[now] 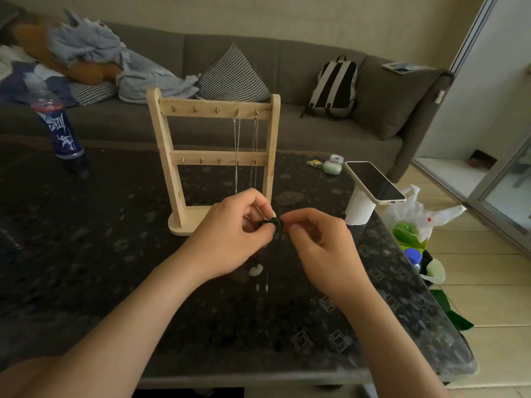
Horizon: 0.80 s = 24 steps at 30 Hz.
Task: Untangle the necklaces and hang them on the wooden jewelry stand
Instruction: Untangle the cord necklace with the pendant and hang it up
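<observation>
The table [115, 282] in front of me has a dark speckled top. The wooden jewelry stand [212, 156] stands upright near its middle. A blue bottle [61, 130] stands at the far left. Toward the right edge sit a pale green case [332, 165], a tiny yellow item [315, 163] just beside it, and a white cup [359, 209] with a phone [375, 182] lying across its top.

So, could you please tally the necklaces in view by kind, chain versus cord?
Silver chain necklaces, hanging from the top hooks of the stand: 2
Dark cord necklace, pinched between the left hand and the right hand: 1
Total: 3
</observation>
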Each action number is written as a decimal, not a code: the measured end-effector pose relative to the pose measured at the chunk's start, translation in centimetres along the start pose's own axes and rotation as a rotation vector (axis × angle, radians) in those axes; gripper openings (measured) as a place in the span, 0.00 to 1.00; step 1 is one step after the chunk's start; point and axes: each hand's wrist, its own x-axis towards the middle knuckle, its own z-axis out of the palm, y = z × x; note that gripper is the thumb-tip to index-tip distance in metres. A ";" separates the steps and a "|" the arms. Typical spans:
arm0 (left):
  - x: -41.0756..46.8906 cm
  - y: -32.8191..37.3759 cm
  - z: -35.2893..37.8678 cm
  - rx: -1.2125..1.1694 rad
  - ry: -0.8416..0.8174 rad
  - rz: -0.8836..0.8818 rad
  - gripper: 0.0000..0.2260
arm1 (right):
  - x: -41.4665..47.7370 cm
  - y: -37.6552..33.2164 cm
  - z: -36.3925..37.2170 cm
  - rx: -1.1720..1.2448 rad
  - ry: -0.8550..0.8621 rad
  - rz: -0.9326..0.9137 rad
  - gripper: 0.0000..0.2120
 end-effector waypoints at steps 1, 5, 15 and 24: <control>0.0 0.0 0.0 0.000 0.002 0.008 0.10 | -0.1 -0.3 0.0 0.041 -0.004 0.011 0.10; 0.0 -0.2 0.2 0.021 0.013 0.021 0.10 | -0.3 -0.6 -0.1 0.107 -0.009 0.012 0.09; 0.0 0.5 -0.5 -0.198 -0.052 -0.167 0.05 | -0.4 -0.9 -0.3 -0.073 0.111 -0.113 0.09; 0.0 1.0 -0.7 -0.342 -0.088 -0.228 0.08 | -0.4 -1.4 -0.3 -0.035 0.102 -0.082 0.07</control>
